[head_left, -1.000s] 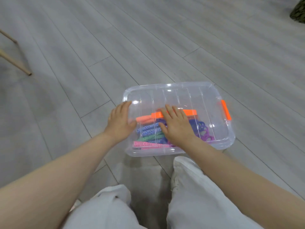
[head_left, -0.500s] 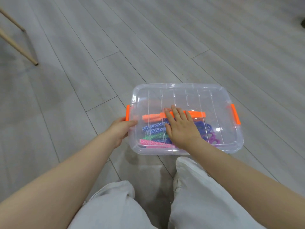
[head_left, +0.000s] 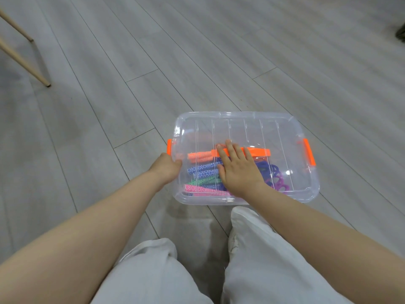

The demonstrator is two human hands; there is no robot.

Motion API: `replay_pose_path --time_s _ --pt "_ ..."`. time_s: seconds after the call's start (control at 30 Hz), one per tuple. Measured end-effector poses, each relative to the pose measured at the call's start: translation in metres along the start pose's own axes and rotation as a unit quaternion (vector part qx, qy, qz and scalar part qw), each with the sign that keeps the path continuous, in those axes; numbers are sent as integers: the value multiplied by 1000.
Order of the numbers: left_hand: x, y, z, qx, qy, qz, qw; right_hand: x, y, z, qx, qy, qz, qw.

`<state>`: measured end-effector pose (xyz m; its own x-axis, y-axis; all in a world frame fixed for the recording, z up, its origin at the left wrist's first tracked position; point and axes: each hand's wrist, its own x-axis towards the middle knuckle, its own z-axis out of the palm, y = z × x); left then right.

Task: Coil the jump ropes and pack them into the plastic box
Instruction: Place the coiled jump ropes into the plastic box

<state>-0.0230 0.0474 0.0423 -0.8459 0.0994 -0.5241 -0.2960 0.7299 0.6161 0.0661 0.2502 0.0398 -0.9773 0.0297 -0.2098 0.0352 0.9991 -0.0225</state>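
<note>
A clear plastic box point(head_left: 241, 120) stands on the floor in front of my knees with its transparent lid on. Through the lid I see coiled jump ropes point(head_left: 202, 170) with orange, blue, green and pink handles, and purple rope point(head_left: 278, 181) to the right. My right hand point(head_left: 238, 172) lies flat on the lid, fingers spread over its orange handle point(head_left: 258, 152). My left hand point(head_left: 166, 167) is curled against the box's left side, just below the left orange latch point(head_left: 169, 147). The right orange latch point(head_left: 309, 151) lies down against the box.
Grey wood-plank floor surrounds the box. Two slanted wooden furniture legs point(head_left: 24, 62) stand at the far left. My knees in light trousers point(head_left: 153, 270) sit just behind the box. A dark object point(head_left: 401, 34) pokes in at the top right edge.
My left hand slid off the lid's left corner down to the box's left side, uncovering the left orange latch. My right hand stayed flat on the lid.
</note>
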Motion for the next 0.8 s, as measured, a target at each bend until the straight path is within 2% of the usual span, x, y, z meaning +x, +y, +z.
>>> replay_pose_path --time_s 0.27,0.37,0.53,0.6,0.67,0.73,0.8 --pt "0 -3 5 122 43 51 990 0 -1 -2 -10 -7 0 1000" --pt "-4 5 4 170 34 34 984 -1 -1 -3 -4 -23 0 1000" --pt "8 30 -6 253 -8 5 968 8 25 -29 93 -42 -22 995" --pt "12 40 -8 284 -12 10 959 4 36 -34 124 -13 1 992" --pt "5 40 -7 365 50 107 924 -10 45 -24 100 27 83 991" --pt "-7 33 -2 421 104 263 862 -24 50 -6 96 32 151 983" --pt "-12 32 10 430 65 361 825 -24 53 3 97 34 164 981"
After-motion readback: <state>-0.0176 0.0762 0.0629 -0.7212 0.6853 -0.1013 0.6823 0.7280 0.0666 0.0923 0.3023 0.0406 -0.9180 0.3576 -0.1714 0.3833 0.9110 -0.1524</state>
